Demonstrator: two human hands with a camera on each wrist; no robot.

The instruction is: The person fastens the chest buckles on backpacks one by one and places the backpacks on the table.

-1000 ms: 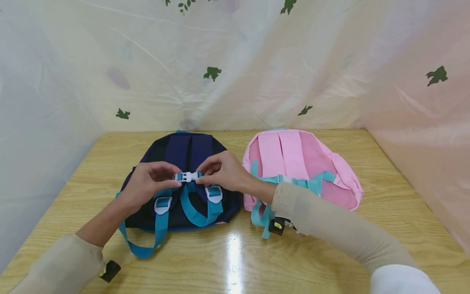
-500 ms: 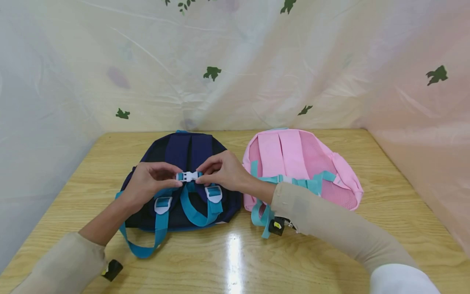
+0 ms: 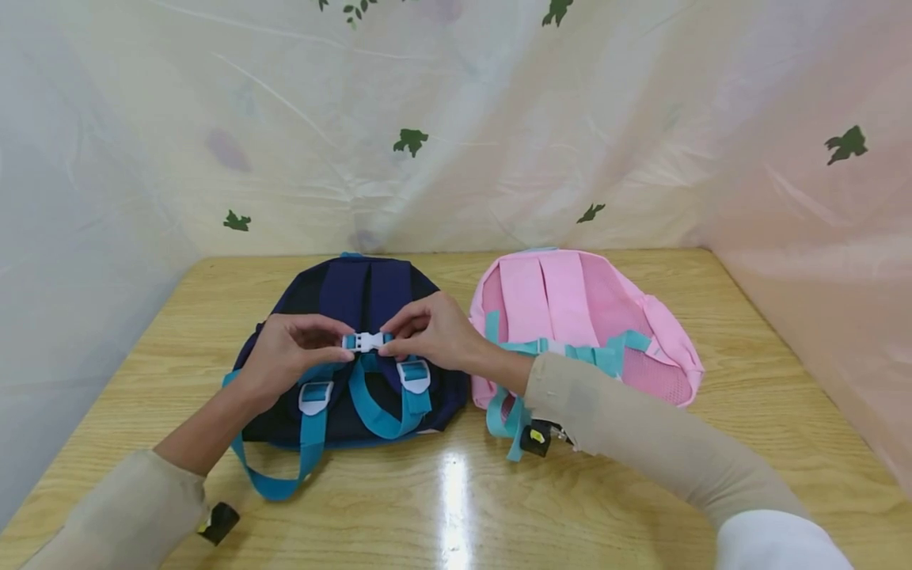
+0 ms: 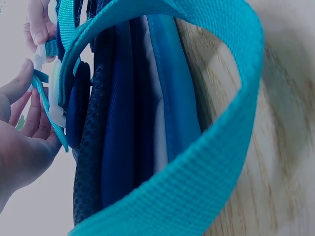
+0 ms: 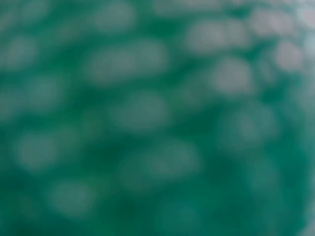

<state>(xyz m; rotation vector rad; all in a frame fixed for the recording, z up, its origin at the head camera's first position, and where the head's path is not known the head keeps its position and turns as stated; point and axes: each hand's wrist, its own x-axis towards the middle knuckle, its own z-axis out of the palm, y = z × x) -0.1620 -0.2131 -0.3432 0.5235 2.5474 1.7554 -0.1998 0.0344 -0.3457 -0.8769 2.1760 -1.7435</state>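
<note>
A navy backpack (image 3: 335, 293) lies with its straps upward on the table's left half. Above its middle is a white side-release buckle (image 3: 367, 342) on teal webbing, its two halves engaged; how fully I cannot tell. My left hand (image 3: 274, 360) pinches the left end between thumb and fingers, and my right hand (image 3: 438, 332) pinches the right end. In the left wrist view, the left hand (image 4: 24, 142) is beside the pack's edge, behind a big teal strap loop (image 4: 231, 137). Only a blurred teal surface (image 5: 157, 123) fills the right wrist view.
A pink backpack (image 3: 549, 293) with mint straps (image 3: 606, 358) lies to the right, partly beneath my right forearm. Teal straps (image 3: 278, 484) hang loose toward the front of the wooden table (image 3: 570, 514). A patterned cloth (image 3: 499, 158) rises behind and at both sides.
The left hand has shifted very slightly to the right with its end of the buckle. Otherwise both hands and both backpacks look almost unchanged.
</note>
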